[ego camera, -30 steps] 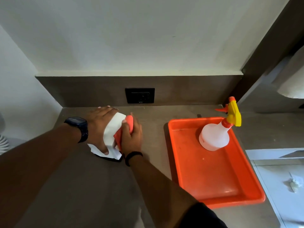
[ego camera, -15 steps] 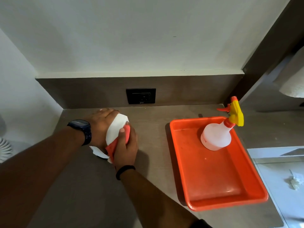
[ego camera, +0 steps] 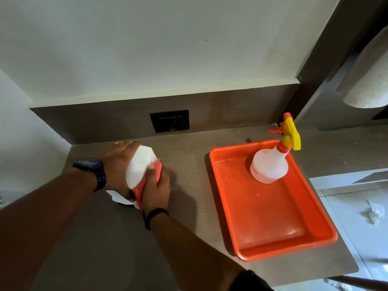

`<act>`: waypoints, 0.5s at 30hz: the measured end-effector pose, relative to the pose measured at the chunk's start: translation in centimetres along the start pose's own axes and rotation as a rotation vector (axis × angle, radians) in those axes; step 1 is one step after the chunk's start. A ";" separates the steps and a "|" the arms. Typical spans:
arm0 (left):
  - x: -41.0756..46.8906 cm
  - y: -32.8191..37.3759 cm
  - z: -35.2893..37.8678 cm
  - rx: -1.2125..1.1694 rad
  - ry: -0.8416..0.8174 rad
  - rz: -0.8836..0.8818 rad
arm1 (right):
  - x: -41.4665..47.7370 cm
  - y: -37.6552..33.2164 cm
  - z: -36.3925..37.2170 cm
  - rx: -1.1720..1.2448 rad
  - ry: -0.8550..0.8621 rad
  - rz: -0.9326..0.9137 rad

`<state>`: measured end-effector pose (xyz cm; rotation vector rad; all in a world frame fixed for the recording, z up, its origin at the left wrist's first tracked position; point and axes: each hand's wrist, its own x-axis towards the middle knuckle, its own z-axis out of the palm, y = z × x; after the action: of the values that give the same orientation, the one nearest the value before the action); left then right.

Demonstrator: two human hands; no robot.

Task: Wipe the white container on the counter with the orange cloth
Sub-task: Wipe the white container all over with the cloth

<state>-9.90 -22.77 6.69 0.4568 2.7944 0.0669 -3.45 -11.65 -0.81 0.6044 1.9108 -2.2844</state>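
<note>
White container (ego camera: 141,168) tilted on counter (ego camera: 189,164) at 9 o'clock, near wall corner. Left hand (ego camera: 119,162) grasps container; right hand (ego camera: 156,190) presses orange cloth (ego camera: 147,181) against it. Bare counter between hands and tray (ego camera: 273,206) at 3 o'clock.

Counter (ego camera: 189,238): matt brown laminate, smooth. White container (ego camera: 140,166): smooth plastic, satin sheen. Orange cloth (ego camera: 156,172): soft woven fabric, matt. Orange tray (ego camera: 273,217) at 3 o'clock of the container: glossy moulded plastic. Spray bottle (ego camera: 269,166): translucent plastic. Wall (ego camera: 168,49): matt paint.
</note>
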 end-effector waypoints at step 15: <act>-0.4 1.0 -0.7 0.010 -0.008 -0.005 | 1.3 0.3 -0.4 -0.094 -0.036 -0.067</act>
<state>-9.44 -21.91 7.56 0.4520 2.7889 0.0506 -4.50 -11.04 -1.61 0.4925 2.0379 -2.2130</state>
